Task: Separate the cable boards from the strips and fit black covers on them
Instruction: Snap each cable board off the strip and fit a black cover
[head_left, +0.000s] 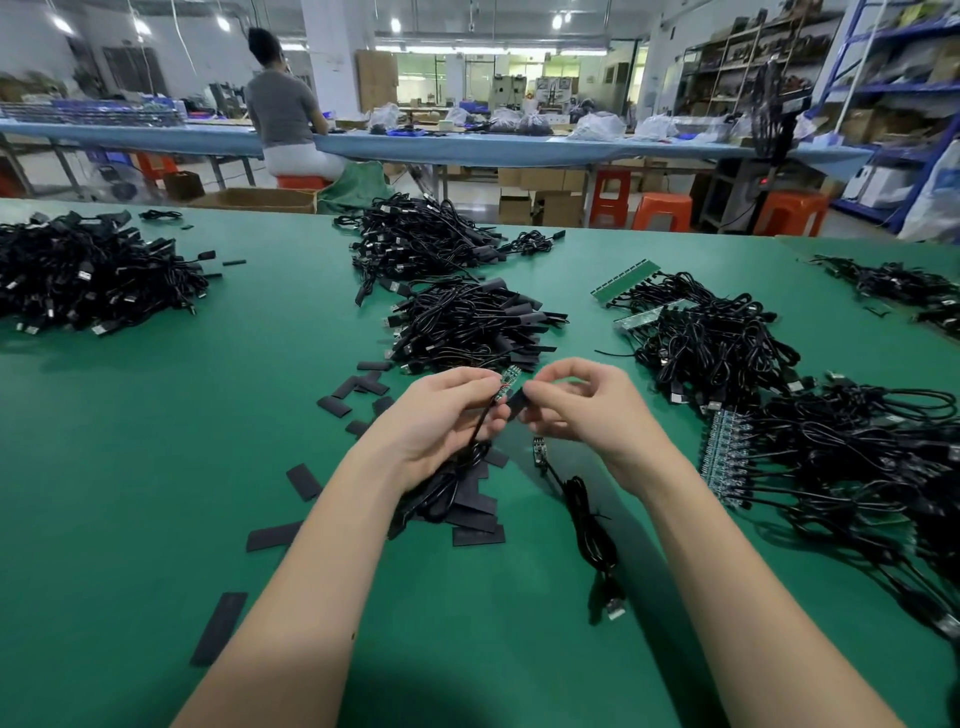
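Cover meets board, mid-air over the green table (156, 519).

Nearest, one loose black cover (219, 627) lies near left, one spare cable (589, 525) with its bare board sits between the forearms; above them the left hand (441, 415) pinches a single cable board (506, 383), long axis tilted up and to the right, cable trailing down through the palm; the right hand (587, 405) pinches one black cover (517, 404) just right of the board's lower end (mouth direction hard to read), so by my judgement the sleeve must travel left along that axis; farther right, one strip of unbroken boards (722, 457); beyond, a pile of covered cables (462, 322); too many to count.
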